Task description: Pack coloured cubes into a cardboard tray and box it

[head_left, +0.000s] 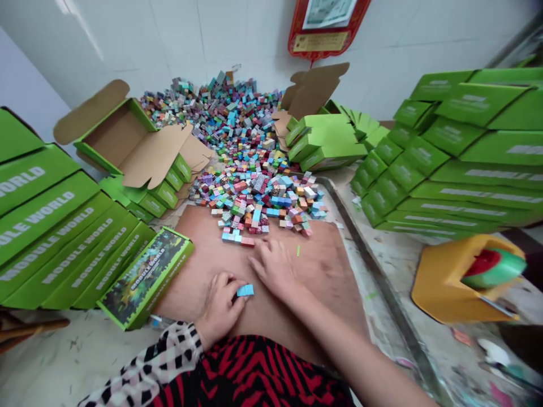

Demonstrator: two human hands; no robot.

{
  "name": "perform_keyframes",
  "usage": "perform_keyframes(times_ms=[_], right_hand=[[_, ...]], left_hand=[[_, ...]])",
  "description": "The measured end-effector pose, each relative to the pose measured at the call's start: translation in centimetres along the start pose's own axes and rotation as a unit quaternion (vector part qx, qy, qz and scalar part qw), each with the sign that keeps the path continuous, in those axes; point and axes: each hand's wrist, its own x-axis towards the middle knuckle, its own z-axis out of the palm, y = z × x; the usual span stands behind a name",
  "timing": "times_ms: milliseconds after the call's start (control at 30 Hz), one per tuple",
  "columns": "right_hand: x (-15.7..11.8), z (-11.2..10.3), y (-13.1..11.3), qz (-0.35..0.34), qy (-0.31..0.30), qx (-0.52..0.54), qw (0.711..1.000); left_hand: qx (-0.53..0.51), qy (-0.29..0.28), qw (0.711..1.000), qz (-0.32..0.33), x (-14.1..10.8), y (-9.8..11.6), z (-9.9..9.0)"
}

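My left hand (223, 305) rests low over the brown board (326, 265), its thumb and fingers closed on a short row of small light-blue blocks (245, 290). Ahead and to the right, my right hand (275, 267) lies over the board with its fingers stretched toward the pile. Its fingertips are beside a dark pink block (247, 241) at the pile's near edge; whether they touch it I cannot tell. White and blue blocks (231, 235) sit just left of that one. The large heap of small patterned blocks (258, 192) spreads back to the wall.
A green printed box (146, 277) lies on the board's left edge. Stacked green boxes (55, 226) stand at left, with more stacked boxes (458, 152) at right. An open carton (114, 135) flanks the heap. At right is a yellow container (441, 277) with a green-and-red roll.
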Motion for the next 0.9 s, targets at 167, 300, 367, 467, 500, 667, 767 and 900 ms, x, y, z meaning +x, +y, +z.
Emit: perform_keyframes(times_ms=[167, 300, 367, 467, 500, 667, 767, 900], right_hand=[[3.5, 2.2, -1.6, 0.044, -0.029, 0.013, 0.999], [3.3, 2.8, -0.8, 0.024, -0.038, 0.046, 0.998], [3.0, 2.6, -0.2, 0.009, -0.048, 0.058, 0.997], [2.5, 1.9, 0.4, -0.014, -0.067, 0.084, 0.994], [2.3, 1.6, 0.6, -0.018, -0.075, 0.091, 0.993], [0.6, 0.1, 1.2, -0.027, -0.142, 0.125, 0.982], [-0.6, -0.7, 1.5, -0.024, -0.174, 0.171, 0.969], [-1.6, -1.3, 1.0, 0.028, -0.163, 0.193, 0.967]], left_hand=[[-0.004, -0.013, 0.999, -0.030, 1.1, -0.8, -1.0], [0.005, -0.041, 0.998, -0.042, 2.8, -1.3, -1.6], [0.003, -0.054, 0.998, -0.036, 3.6, -1.3, -1.6], [-0.006, -0.073, 0.997, -0.027, 4.4, -1.3, -1.6], [-0.011, -0.078, 0.997, -0.023, 4.5, -1.2, -1.6], [-0.052, -0.094, 0.994, 0.010, 4.7, -0.9, -1.6], [-0.082, -0.107, 0.990, 0.030, 4.3, -0.5, -1.8], [-0.094, -0.062, 0.994, 0.000, 3.7, -0.5, -2.3]])
